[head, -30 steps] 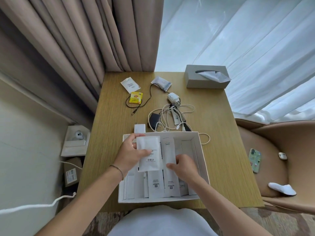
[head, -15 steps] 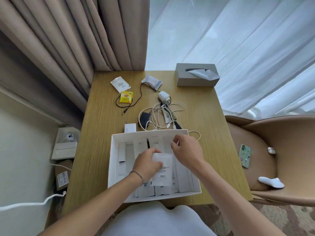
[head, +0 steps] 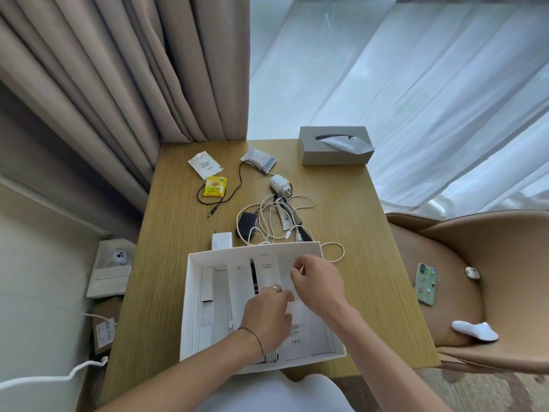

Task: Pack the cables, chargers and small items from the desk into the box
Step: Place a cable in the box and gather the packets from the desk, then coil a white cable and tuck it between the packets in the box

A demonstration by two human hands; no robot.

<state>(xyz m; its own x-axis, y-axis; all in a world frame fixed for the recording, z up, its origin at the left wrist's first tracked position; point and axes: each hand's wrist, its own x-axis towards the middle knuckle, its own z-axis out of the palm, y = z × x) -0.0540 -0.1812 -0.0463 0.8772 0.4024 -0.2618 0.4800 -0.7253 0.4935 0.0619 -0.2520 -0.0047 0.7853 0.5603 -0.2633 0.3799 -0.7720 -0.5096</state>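
The white box (head: 193, 295) lies open at the near edge of the table (head: 350, 233), holding flat white packets (head: 239, 286) laid side by side lengthwise. Just beyond its far wall lie a white charger block (head: 221, 239), a black plug adapter (head: 246, 226) and a loose tangle of white cables (head: 277, 217). Further back sit a white round charger (head: 279, 182), a thin black cable (head: 230, 195), a yellow tea sachet (head: 214, 186), a white sachet (head: 205, 164) and a crumpled white-and-blue pouch (head: 258, 158).
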